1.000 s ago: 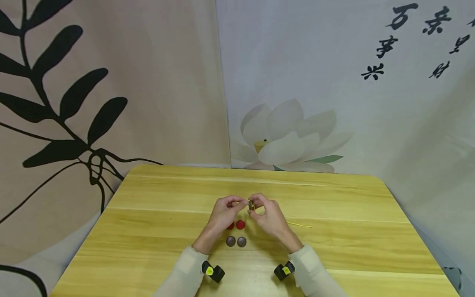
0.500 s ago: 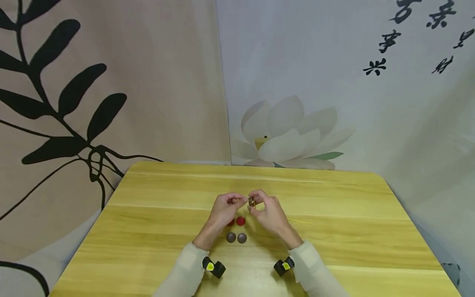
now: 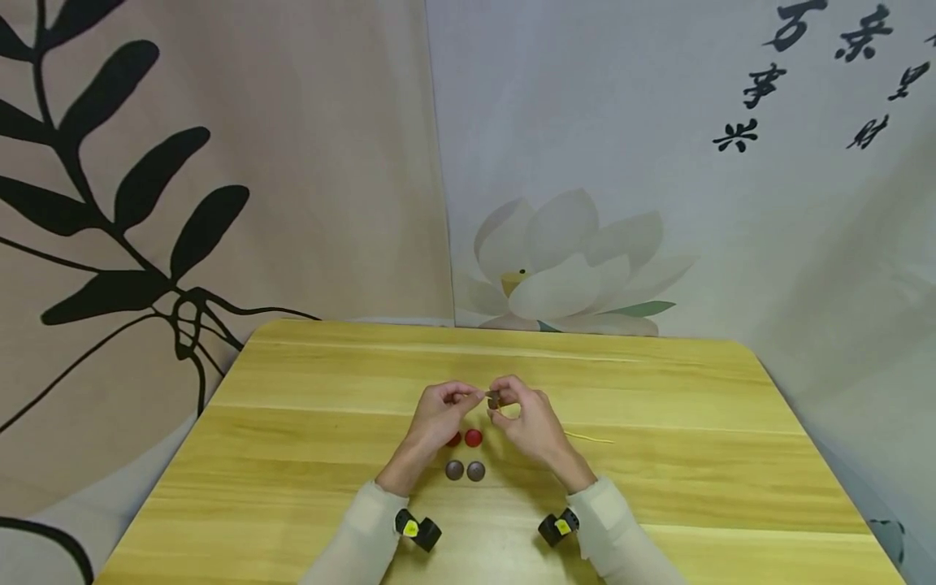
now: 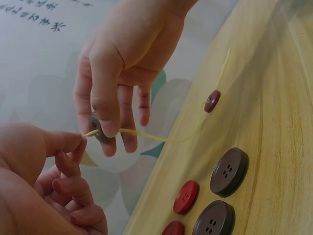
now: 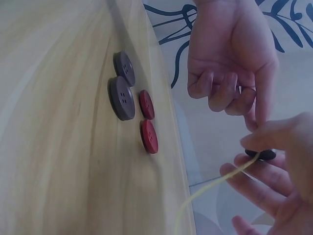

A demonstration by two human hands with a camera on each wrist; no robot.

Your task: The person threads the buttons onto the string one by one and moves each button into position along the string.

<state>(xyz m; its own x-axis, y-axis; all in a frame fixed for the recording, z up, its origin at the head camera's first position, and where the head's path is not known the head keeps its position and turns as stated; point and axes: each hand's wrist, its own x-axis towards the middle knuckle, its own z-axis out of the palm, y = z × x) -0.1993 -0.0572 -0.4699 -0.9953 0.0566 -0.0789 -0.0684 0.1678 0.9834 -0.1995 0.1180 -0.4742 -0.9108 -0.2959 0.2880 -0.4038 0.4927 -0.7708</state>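
My left hand (image 3: 442, 413) pinches the tip of a yellow cord (image 4: 164, 139) between thumb and forefinger. Facing it, my right hand (image 3: 532, 422) holds a dark brown button (image 4: 94, 120) on edge between thumb and fingers. In the left wrist view the cord shows on both sides of this button, passing through it. Farther along the cord, a dark red button (image 4: 212, 101) is strung near the table. The right thumb covers part of the brown button. Both hands are raised above the table, fingertips close together.
Two red buttons (image 5: 149, 136) and two larger brown four-hole buttons (image 5: 122, 98) lie on the wooden table (image 3: 307, 455) below the hands. The cord's loose tail (image 3: 591, 439) lies to the right of the right wrist. Printed curtains hang behind the table.
The brown button has tilted slightly in the right fingers. Both hands keep nearly the same place, and the head view has shifted a little.
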